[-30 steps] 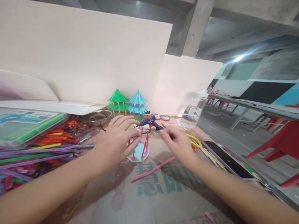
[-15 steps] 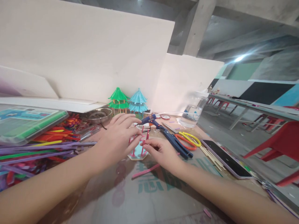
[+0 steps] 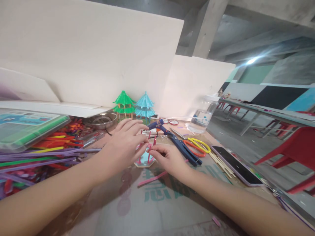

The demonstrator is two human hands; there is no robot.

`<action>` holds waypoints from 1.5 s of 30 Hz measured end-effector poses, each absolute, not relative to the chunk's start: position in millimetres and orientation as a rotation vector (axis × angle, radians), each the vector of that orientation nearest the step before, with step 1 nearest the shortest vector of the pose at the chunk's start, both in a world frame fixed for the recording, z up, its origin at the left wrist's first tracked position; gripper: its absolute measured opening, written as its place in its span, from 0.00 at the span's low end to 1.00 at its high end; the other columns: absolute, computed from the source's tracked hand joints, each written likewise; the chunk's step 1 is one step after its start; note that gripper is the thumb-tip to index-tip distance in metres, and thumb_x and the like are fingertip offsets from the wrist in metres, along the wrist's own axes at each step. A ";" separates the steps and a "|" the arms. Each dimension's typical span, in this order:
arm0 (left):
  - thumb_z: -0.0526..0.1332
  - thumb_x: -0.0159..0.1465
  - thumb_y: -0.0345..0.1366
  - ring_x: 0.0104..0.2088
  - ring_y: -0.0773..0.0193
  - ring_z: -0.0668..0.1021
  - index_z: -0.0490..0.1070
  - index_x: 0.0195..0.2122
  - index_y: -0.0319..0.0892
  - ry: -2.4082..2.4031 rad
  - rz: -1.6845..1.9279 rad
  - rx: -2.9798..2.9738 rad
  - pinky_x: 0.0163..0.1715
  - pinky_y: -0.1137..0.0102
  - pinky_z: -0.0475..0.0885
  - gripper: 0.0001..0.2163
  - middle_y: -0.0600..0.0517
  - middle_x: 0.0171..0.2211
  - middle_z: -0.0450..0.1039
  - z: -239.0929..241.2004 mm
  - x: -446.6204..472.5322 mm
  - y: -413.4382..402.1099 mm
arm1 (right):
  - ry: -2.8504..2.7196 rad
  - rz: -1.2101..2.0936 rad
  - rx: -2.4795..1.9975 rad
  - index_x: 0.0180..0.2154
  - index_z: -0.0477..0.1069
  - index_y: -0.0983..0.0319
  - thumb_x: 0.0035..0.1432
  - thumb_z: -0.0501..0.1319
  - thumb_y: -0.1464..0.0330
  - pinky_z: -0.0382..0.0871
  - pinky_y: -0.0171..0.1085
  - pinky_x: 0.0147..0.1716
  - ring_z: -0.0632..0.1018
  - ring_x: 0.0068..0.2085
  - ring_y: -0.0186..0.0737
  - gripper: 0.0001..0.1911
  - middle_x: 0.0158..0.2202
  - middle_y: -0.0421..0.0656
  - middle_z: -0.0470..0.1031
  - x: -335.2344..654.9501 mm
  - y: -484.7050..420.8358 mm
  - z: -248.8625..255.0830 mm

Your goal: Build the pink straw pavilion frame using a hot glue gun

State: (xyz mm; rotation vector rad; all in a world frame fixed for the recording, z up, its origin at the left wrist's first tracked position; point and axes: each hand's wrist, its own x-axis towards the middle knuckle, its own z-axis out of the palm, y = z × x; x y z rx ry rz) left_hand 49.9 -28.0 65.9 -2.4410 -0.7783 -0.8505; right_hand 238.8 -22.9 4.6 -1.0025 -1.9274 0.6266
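Observation:
A small model with a pale blue octagonal base (image 3: pixel 145 164) and several upright pink posts (image 3: pixel 155 141) stands on the table between my hands. My left hand (image 3: pixel 125 139) reaches over its left side, thumb and index fingertip close together at the posts; what they pinch is mostly hidden. From the right, my right hand (image 3: pixel 169 159) pinches a small pink strip piece between thumb and forefinger, right beside a front post. A longer pink fuzzy strip (image 3: pixel 152 179) lies on the table, running under my right hand.
Behind stand a green pagoda model (image 3: pixel 123 103) and a light blue one (image 3: pixel 145 105). A glue gun (image 3: pixel 157 125), blue-handled pliers (image 3: pixel 183 147), scissors (image 3: pixel 197 146) and a phone (image 3: pixel 236 165) lie to the right. Colourful strips (image 3: pixel 36 157) and a plastic case (image 3: pixel 31 127) fill the left.
Both hands keep nearly the same pose at the model, with only slight fingertip movement. The whole view has shifted a little.

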 end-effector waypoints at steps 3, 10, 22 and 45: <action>0.54 0.68 0.36 0.51 0.56 0.74 0.76 0.36 0.45 -0.785 -0.840 -2.428 0.55 0.55 0.64 0.11 0.48 0.46 0.77 66.0 49.8 -27.4 | -1.928 0.625 -1.002 0.33 0.80 0.59 0.59 0.59 0.64 0.69 0.36 0.35 0.79 0.33 0.40 0.11 0.33 0.41 0.82 239.3 -22.1 3.7; 0.54 0.69 0.36 0.51 0.55 0.74 0.74 0.33 0.43 -0.734 -0.841 -2.416 0.54 0.55 0.65 0.11 0.47 0.46 0.77 64.5 49.7 -26.6 | -1.926 0.639 -1.028 0.34 0.80 0.59 0.59 0.59 0.63 0.67 0.34 0.31 0.76 0.30 0.39 0.12 0.30 0.41 0.81 239.7 -22.3 4.4; 0.55 0.67 0.33 0.56 0.54 0.71 0.73 0.42 0.44 -0.719 -0.839 -2.471 0.57 0.55 0.62 0.08 0.46 0.51 0.73 64.2 50.2 -32.6 | -1.892 0.654 -0.994 0.35 0.79 0.61 0.58 0.58 0.63 0.63 0.33 0.25 0.70 0.24 0.35 0.12 0.24 0.40 0.75 241.9 -23.7 2.2; 0.64 0.59 0.53 0.66 0.49 0.61 0.54 0.63 0.45 -1.058 -1.246 -2.640 0.63 0.51 0.60 0.35 0.40 0.64 0.57 30.0 19.6 -13.4 | -2.158 0.018 -0.603 0.39 0.77 0.59 0.63 0.57 0.72 0.70 0.42 0.47 0.76 0.46 0.41 0.10 0.41 0.45 0.77 244.5 -28.4 84.6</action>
